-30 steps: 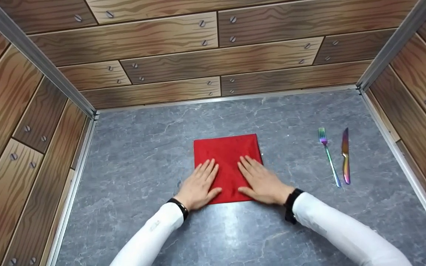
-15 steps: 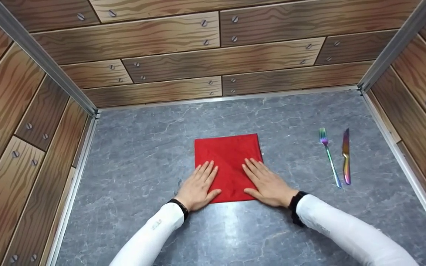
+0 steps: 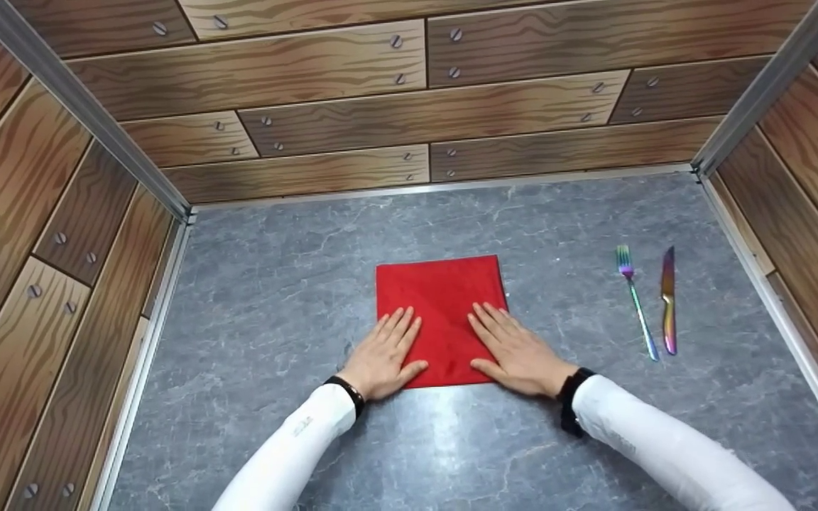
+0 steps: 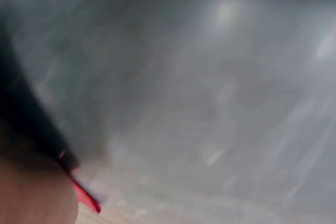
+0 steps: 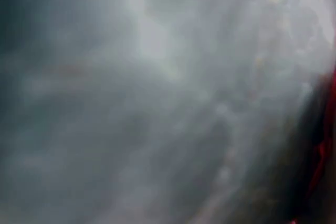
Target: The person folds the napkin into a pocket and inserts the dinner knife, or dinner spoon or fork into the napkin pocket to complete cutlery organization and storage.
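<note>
1. Cloth point(image 3: 444, 291): one, red, lying flat near the middle of the worktop point(image 3: 274, 284), well apart from the left and right edges.
2. Left hand point(image 3: 380, 355): four fingers straight and slightly parted, thumb angled away; fingers and thumb rest on the left side of the cloth.
3. Right hand point(image 3: 522, 355): four fingers straight and slightly parted, thumb angled away; fingers and thumb rest on the right side of the cloth.
4. Fork point(image 3: 636, 304): one, multicoloured, toward the worktop's right edge, tines toward the far edge.
5. Knife point(image 3: 667, 298): one, multicoloured, between fork and right edge, tip toward the far edge.
6. Walls point(image 3: 331, 67): three, wood-patterned, along the left, far and right edges.
</note>
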`<action>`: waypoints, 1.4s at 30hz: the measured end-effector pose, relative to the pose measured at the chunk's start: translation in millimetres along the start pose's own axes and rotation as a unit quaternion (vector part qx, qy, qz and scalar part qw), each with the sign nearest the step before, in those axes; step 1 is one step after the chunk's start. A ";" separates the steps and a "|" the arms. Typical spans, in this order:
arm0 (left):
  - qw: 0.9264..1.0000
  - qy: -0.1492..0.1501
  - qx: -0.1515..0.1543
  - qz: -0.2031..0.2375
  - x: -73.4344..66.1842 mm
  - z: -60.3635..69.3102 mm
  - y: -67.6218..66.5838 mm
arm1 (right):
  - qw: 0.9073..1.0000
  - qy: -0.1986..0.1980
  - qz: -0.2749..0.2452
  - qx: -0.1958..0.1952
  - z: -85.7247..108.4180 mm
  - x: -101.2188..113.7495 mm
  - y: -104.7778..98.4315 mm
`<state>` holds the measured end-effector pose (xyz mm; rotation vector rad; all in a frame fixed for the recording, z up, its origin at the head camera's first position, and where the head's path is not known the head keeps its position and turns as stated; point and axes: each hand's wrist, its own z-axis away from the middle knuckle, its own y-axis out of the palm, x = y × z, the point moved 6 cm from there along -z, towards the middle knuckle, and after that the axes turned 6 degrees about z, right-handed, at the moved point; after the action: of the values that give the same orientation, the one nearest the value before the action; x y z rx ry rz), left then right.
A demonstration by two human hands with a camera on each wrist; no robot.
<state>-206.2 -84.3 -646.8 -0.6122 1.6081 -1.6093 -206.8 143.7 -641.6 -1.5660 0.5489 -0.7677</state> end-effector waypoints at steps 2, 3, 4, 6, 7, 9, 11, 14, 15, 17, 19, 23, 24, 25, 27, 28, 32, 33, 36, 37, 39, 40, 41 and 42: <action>1.000 -0.001 0.008 0.009 -0.7 -2.9 -7.0 | 1.000 0.012 -0.009 0.007 0.3 3.1 -8.2; 1.000 -0.001 0.011 0.012 -0.5 -4.8 -10.8 | 1.000 0.020 -0.015 0.011 0.9 5.4 -13.2; 1.000 -0.002 0.013 0.014 -0.1 -6.8 -14.9 | 0.999 0.029 -0.020 0.013 1.9 8.2 -18.5; 1.000 -0.005 0.010 0.013 3.7 -12.0 -21.4 | 0.998 0.049 -0.029 0.016 5.3 15.3 -29.0; 1.000 -0.009 0.007 0.011 6.7 -14.8 -24.3 | 0.998 0.060 -0.032 0.019 8.2 19.4 -33.0; 1.000 -0.019 -0.005 0.007 15.5 -21.1 -27.9 | 0.996 0.082 -0.035 0.027 16.2 28.5 -38.2; 0.999 -0.033 -0.016 0.004 26.1 -27.6 -30.0 | 0.994 0.097 -0.034 0.034 25.6 38.4 -39.4; 0.998 -0.050 -0.030 0.007 39.0 -36.8 -33.0 | 0.992 0.110 -0.031 0.051 40.7 51.5 -36.4; 0.998 -0.053 -0.033 0.007 42.1 -39.5 -34.4 | 0.992 0.111 -0.033 0.055 45.0 55.2 -34.9; 0.998 -0.059 -0.037 0.005 47.3 -44.2 -35.3 | 0.991 0.113 -0.037 0.060 52.6 61.0 -32.7; 0.997 -0.064 -0.036 0.002 50.6 -47.2 -35.8 | 0.991 0.117 -0.038 0.058 58.6 64.6 -31.2; 0.997 -0.080 -0.025 -0.002 55.1 -50.1 -32.4 | 0.991 0.124 -0.025 0.041 67.6 66.0 -28.9; 0.996 -0.084 -0.022 -0.002 55.8 -50.6 -31.0 | 0.991 0.125 -0.021 0.037 69.5 65.6 -28.1; 0.996 -0.088 -0.019 -0.001 56.1 -51.2 -30.0 | 0.991 0.125 -0.018 0.033 71.2 65.0 -27.0; 0.995 -0.096 -0.010 -0.002 56.4 -52.5 -28.8 | 0.991 0.126 -0.015 0.030 74.2 63.9 -25.6; 0.995 -0.100 -0.006 -0.002 56.6 -53.0 -28.5 | 0.991 0.128 -0.016 0.031 75.0 63.4 -24.8; 0.993 -0.114 0.007 -0.002 56.7 -54.6 -29.3 | 0.988 0.144 -0.032 0.038 76.9 61.2 -23.6; 0.993 -0.116 0.008 0.000 56.7 -54.8 -29.6 | 0.987 0.150 -0.037 0.039 77.3 60.5 -23.3; 0.993 -0.121 0.008 0.001 56.9 -54.7 -30.8 | 0.985 0.160 -0.047 0.037 78.3 58.8 -23.2; 0.993 -0.121 0.005 0.003 56.8 -54.3 -32.2 | 0.986 0.159 -0.045 0.034 78.2 58.1 -23.5; 0.992 -0.123 0.002 0.003 56.9 -53.3 -34.7 | 0.987 0.153 -0.039 0.026 77.3 56.7 -25.0; 0.992 -0.125 0.001 0.003 56.7 -52.8 -36.3 | 0.988 0.148 -0.035 0.021 76.5 55.9 -26.3; 0.992 -0.126 -0.001 0.004 56.3 -52.0 -38.3 | 0.989 0.143 -0.029 0.016 75.6 54.8 -27.6; 0.992 -0.128 -0.002 0.004 55.6 -51.0 -40.6 | 0.990 0.139 -0.025 0.011 74.5 53.4 -29.0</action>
<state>-286.5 -100.4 -621.6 -0.7796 1.4232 -1.4553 -118.4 158.8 -606.9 -1.4655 0.7029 -1.0358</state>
